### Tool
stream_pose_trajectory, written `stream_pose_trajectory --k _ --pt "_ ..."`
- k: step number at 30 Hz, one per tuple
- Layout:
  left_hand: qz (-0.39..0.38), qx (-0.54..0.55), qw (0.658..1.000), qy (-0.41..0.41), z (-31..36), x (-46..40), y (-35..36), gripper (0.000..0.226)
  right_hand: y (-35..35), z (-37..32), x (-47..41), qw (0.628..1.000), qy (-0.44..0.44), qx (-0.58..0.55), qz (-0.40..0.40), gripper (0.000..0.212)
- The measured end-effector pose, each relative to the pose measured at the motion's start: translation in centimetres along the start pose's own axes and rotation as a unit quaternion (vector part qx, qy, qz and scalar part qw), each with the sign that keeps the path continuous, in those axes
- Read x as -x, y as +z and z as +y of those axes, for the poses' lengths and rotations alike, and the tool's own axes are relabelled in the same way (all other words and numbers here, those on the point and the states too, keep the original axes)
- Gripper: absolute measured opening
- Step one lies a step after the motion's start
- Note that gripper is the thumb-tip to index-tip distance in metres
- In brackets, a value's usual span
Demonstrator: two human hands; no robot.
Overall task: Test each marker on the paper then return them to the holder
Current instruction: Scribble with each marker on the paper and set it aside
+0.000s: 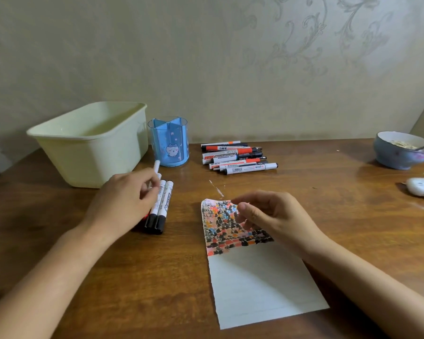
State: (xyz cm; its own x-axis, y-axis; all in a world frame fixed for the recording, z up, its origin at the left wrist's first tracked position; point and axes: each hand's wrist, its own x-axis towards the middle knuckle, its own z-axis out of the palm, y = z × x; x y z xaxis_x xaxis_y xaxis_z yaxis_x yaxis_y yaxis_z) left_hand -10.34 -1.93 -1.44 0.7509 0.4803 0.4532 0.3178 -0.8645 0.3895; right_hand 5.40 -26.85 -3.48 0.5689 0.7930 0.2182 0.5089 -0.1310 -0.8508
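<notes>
A white sheet of paper (257,282) lies on the wooden table, its upper part covered with black, orange and pink scribbles. My right hand (274,216) hovers over the scribbled part with loosely curled fingers and holds nothing. My left hand (125,199) grips a white marker (157,167) that points toward the blue holder (169,143). Beside that hand a few markers with black caps (160,206) lie on the table. A pile of several markers (235,157) lies right of the holder, which looks empty.
A pale yellow plastic tub (91,140) stands at the back left, next to the holder. A grey bowl with a spoon (402,150) and a small white device (422,187) sit at the right edge. A wallpapered wall runs behind the table.
</notes>
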Motion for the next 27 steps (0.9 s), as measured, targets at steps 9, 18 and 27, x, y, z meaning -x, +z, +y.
stream_pose_trajectory --k 9,18,27 --pt "-0.05 -0.088 0.994 -0.041 -0.9 -0.1 0.3 0.012 -0.9 0.9 -0.5 0.995 -0.016 0.073 0.059 0.02" --pt "-0.03 -0.078 0.996 0.018 0.7 0.4 0.4 0.017 -1.6 1.0 -0.8 0.98 -0.022 0.148 0.13 0.017" --pt "-0.216 -0.04 0.963 0.155 5.3 2.6 1.9 0.065 -2.7 2.1 -3.6 0.947 0.033 0.305 0.099 0.038"
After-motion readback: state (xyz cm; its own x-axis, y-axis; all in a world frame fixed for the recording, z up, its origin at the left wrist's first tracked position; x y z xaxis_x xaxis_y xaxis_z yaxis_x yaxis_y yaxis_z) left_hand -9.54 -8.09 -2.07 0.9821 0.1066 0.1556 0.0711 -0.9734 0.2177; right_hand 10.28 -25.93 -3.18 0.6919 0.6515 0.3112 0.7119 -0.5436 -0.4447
